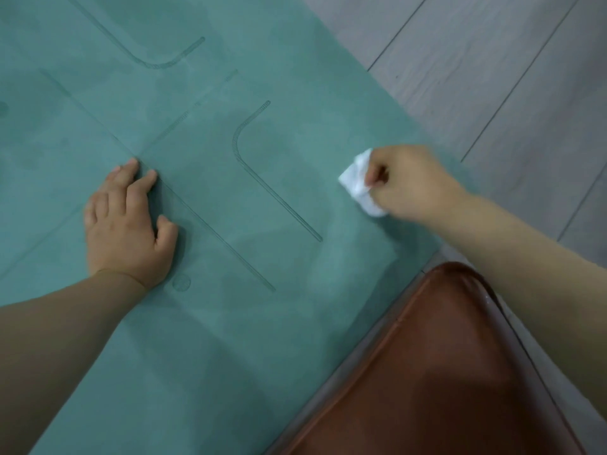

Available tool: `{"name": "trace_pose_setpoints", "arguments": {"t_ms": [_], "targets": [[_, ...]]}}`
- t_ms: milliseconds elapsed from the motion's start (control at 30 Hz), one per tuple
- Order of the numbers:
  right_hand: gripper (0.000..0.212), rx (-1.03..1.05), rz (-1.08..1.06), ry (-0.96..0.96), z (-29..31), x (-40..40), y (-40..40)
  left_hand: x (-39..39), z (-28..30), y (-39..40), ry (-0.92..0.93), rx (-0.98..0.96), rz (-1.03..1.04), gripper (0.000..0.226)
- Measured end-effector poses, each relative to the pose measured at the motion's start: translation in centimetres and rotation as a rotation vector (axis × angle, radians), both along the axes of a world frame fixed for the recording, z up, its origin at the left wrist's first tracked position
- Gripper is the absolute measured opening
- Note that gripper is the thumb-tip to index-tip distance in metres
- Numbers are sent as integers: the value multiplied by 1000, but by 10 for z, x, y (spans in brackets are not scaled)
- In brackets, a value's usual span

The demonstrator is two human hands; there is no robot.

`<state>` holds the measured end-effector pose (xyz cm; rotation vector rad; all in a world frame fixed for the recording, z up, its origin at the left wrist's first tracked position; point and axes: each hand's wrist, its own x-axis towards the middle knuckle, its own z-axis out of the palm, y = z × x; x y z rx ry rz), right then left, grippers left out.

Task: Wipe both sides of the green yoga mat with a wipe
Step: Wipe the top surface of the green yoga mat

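The green yoga mat (230, 323) lies flat on the floor and fills most of the view, with embossed guide lines across it. My left hand (128, 224) rests palm down on the mat at centre left, fingers straight. My right hand (410, 182) grips a crumpled white wipe (359, 182) against the mat close to its right edge. Part of the wipe is hidden inside my fist.
Grey wood-look floor planks (492, 77) run along the mat's right side. A brown leather cushion (443, 372) sits at the bottom right, against the mat's near edge and under my right forearm.
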<state>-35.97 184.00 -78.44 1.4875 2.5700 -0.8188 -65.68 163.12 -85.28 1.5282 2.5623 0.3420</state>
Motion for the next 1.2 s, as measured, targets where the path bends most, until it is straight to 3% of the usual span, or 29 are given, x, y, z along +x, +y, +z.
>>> {"name": "trace_pose_setpoints", "arguments": {"t_ms": [100,133,233,333,433,500,600,700,833,900,1000,1100,1200], "targets": [[15,-312,668,-56,6,-2,-97,1,1,0,7,13,0,64],[4,-359,770,-118,9,1,-107,1,1,0,4,13,2,64],[18,-195,550,-92,-4,8,-44,0,-1,1,5,20,1,63],[12,60,42,-264,-10,40,64,0,-2,-1,9,24,-11,63],[19,48,-311,-322,-12,67,79,-2,-2,-2,10,25,-3,62],[16,-28,-194,-262,-12,49,32,0,-2,-1,1,22,-1,63],[5,-153,346,-157,1,10,-57,0,-2,0,5,27,-5,63],[7,-341,652,-326,10,-3,-101,-2,-4,-1,3,28,-8,62],[13,-247,525,-386,4,7,-66,-3,-6,0,1,45,-17,61],[16,-148,325,-532,5,21,-13,-3,-6,-1,5,51,-19,61],[11,-181,27,-715,22,41,45,-2,-5,-2,-12,59,-13,60],[5,-137,205,-792,23,33,30,-2,-4,-1,-13,44,-18,61],[7,-208,351,-719,14,14,-22,-2,-4,-1,0,45,-24,60]]}}
